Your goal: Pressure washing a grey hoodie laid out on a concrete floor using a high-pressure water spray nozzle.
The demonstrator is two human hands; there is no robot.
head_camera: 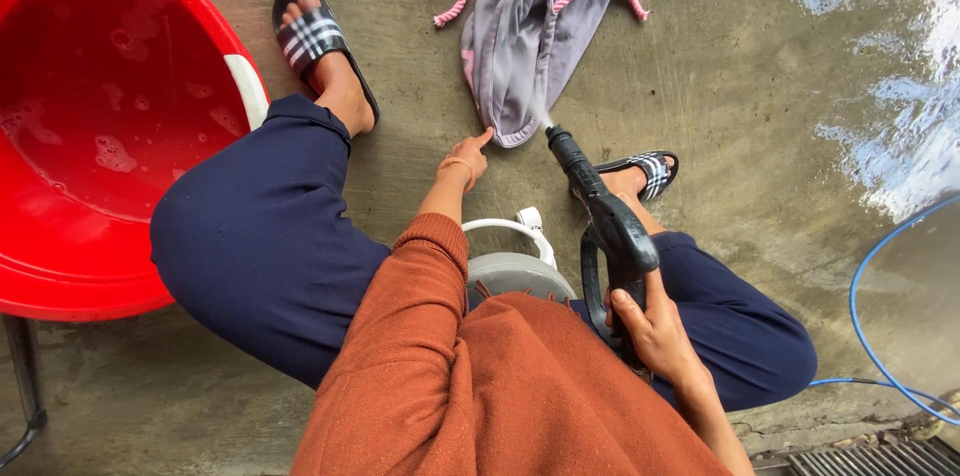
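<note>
A grey garment (525, 31) with pink drawstring cords lies spread on the wet concrete floor ahead of me. My left hand (465, 158) reaches forward, its fingertips touching the garment's near edge. My right hand (655, 331) grips the handle of a black spray gun (605, 211). The gun's nozzle points at the garment's lower edge, and a thin jet of water leaves it. I sit low with knees apart, in dark blue trousers and checked black sandals.
A large red tub (110, 126) with soapy water stands at the left. A white stool (515, 261) shows between my legs. A blue hose (870, 306) curves along the right. A metal drain grate (870, 458) lies at bottom right. Puddles shine at upper right.
</note>
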